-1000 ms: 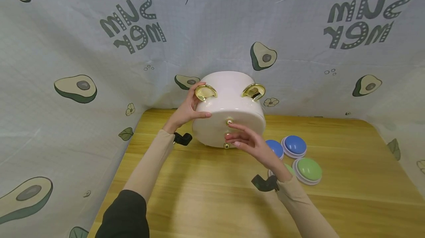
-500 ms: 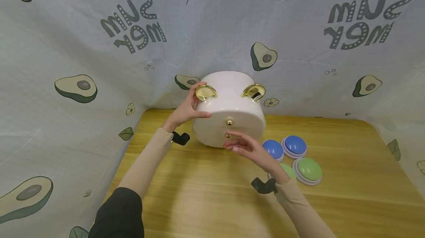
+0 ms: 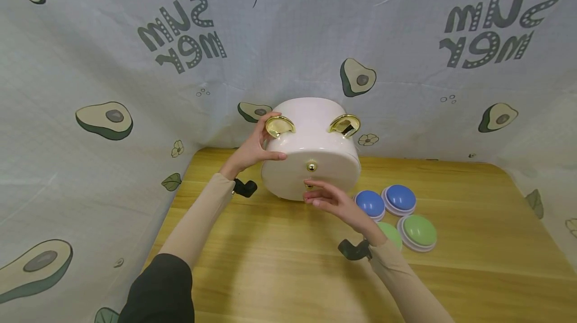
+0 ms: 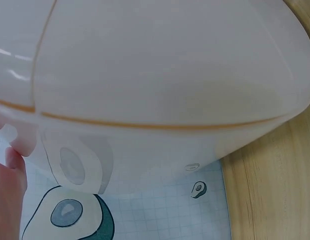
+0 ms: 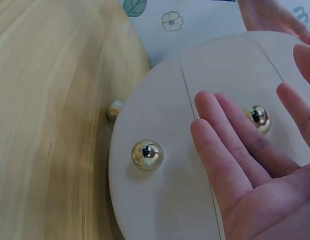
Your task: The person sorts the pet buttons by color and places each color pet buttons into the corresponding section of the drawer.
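A glossy white rounded drawer box (image 3: 281, 175) with two gold ears (image 3: 344, 125) stands at the back of the table. My left hand (image 3: 250, 155) holds its left side, the thumb on the front edge and the fingers behind the left gold ear (image 3: 279, 126). Before the front face is my right hand (image 3: 333, 204), its fingers extended, palm showing in the right wrist view. The top gold knob (image 3: 311, 167) shows above that hand, which partly covers the lower knobs. In the right wrist view, one round knob (image 5: 147, 155) is apart from the fingers (image 5: 230, 150); seams cross the face.
Two blue push buttons (image 3: 401, 197) and two green ones (image 3: 419, 229) with white bases sit right of the box, one green button partly behind the right wrist. The wooden table (image 3: 270, 263) meets an avocado-print cloth (image 3: 288, 47) at the back and left.
My right hand has dropped slightly from the top knob toward the lower ones, leaving the top knob uncovered. The left hand and the box stay where they were.
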Tool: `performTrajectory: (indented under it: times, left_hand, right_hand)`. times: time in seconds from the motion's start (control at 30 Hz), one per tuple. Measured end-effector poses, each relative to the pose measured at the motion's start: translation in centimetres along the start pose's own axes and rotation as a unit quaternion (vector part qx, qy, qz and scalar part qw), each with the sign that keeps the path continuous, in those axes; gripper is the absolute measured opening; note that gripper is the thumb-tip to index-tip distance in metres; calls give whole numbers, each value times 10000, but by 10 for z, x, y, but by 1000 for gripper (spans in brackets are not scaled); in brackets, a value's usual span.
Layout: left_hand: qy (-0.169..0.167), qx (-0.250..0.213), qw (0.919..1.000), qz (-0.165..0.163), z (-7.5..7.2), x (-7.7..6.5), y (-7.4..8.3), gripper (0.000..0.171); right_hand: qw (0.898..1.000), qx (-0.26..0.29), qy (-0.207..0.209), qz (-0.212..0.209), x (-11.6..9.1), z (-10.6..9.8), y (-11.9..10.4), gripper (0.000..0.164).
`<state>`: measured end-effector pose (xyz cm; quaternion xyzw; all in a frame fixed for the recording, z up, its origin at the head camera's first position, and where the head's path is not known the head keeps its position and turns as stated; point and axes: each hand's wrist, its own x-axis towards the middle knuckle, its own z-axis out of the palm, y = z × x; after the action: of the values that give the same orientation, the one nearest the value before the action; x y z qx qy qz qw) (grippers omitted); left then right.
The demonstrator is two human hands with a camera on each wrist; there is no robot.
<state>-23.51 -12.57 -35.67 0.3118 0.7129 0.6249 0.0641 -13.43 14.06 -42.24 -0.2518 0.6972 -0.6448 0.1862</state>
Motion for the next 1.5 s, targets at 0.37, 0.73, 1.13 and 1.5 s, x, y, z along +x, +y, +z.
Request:
performTrajectory:
  times: [0.37, 0.73, 1.13, 1.5]
  left_hand:
    - [-64, -66, 9999, -63, 4, -5, 26, 91]
    - [-86, -12, 9999, -122, 4, -4, 27, 91]
    - [-17, 20, 9999, -150, 4, -5, 28, 90]
    - [6, 54, 9998, -193, 4, -6, 29, 90]
  right_hand:
    - [10000, 8, 54, -39, 9, -3, 5, 47]
    - [9998, 83, 195, 15, 11, -4, 3, 45]
    - [9996, -30, 262, -31, 9, 0, 1, 42]
    - [9996, -14, 279, -13, 4, 2, -1, 41]
